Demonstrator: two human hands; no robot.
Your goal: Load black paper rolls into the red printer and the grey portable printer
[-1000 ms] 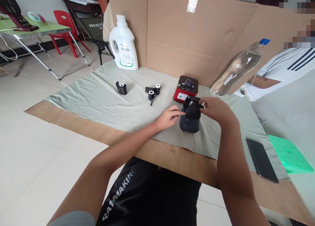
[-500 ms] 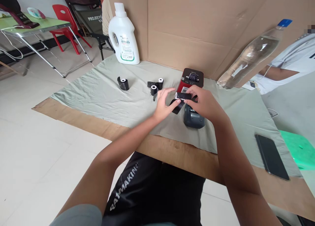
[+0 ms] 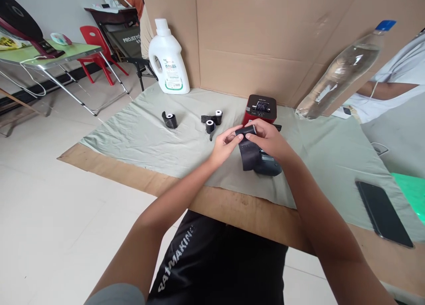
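Grey-green cloth (image 3: 149,137) over table | ribbon roll (image 3: 246,130) held centre, just above dark printer (image 3: 269,167) | left hand (image 3: 226,145) + right hand (image 3: 270,141) both pinched on its ends | its tail hangs loose | likely light, floppy, crease-prone: grip core ends

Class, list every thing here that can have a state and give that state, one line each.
black roll: held above the cloth, strip hanging unwound.
left hand: grip shut on black roll.
right hand: grip shut on black roll.
red printer: lid shut.
white jug: upright, capped.
clear bottle: tilted against cardboard, capped.
phone: flat, screen dark.
spare roll: lying on cloth.
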